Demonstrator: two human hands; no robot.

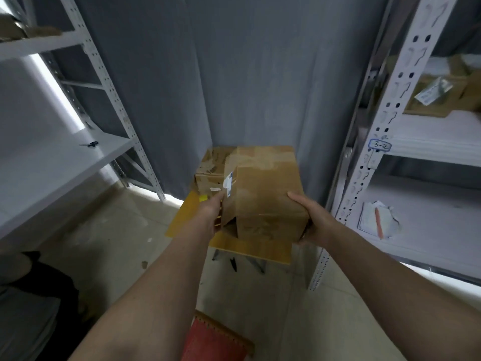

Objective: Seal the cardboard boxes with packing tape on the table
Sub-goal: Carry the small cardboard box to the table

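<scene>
- Right hand [311,221] cupped around the near right corner of the front cardboard box [263,196], thumb laid along its top edge, fingers wrapped under and mostly hidden; probably carried most of the weight.
- Left hand [212,208] pressed against the box's left face near the white label [228,184]; fingers hidden behind the cardboard, so spread or curled could not be told. Likely clamped from the opposite side so the box would not twist.
- Both forearms stretched forward and roughly parallel, wrists turned inward.
- Front cardboard box held tilted over the small yellow table [250,247], touching or just above it; already banded with glossy tape, though a flap at the lower left gaped.
- Second cardboard box [209,168] sat behind on the same table, against the grey curtain [234,74].
- White shelving [406,105] flanked the spot; scissors [91,144] lay on the left shelf, well apart from both hands.
- No tape roll seen.
</scene>
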